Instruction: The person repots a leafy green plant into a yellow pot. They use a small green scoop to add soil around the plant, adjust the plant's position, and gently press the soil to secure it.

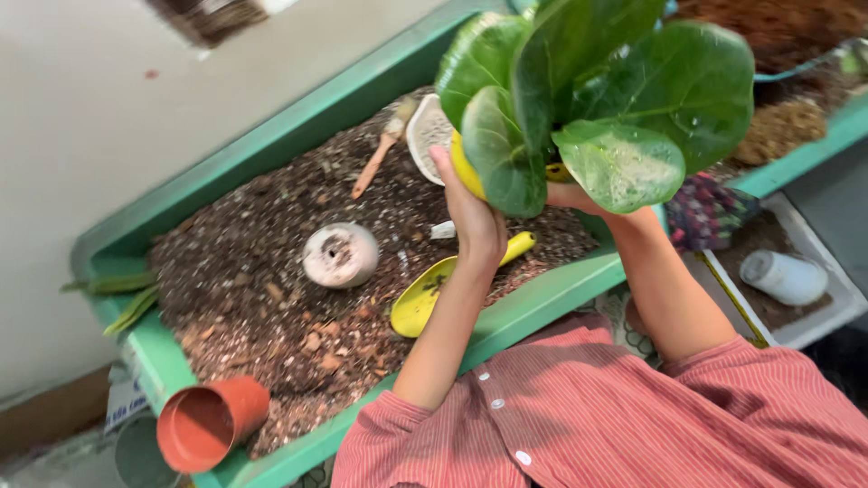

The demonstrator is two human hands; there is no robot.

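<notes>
Both my hands hold a yellow pot (464, 170) carrying a plant with big glossy green leaves (597, 90), raised over a soil-filled green trough (298, 122). My left hand (475, 217) cups the pot's left side with fingers upright. My right hand (574, 194) grips it from the right, mostly hidden under the leaves. A yellow scoop (425, 294) lies on the soil just below my left wrist.
A round whitish pot (340, 254) sits in the soil mid-trough. A wooden-handled tool (378, 155) and a white bowl (423, 128) lie at the back. A terracotta pot (212, 420) lies on its side at the near left corner. At right, a white tray (836, 298) holds a white cup (785, 276), beside a patterned cloth (710, 212).
</notes>
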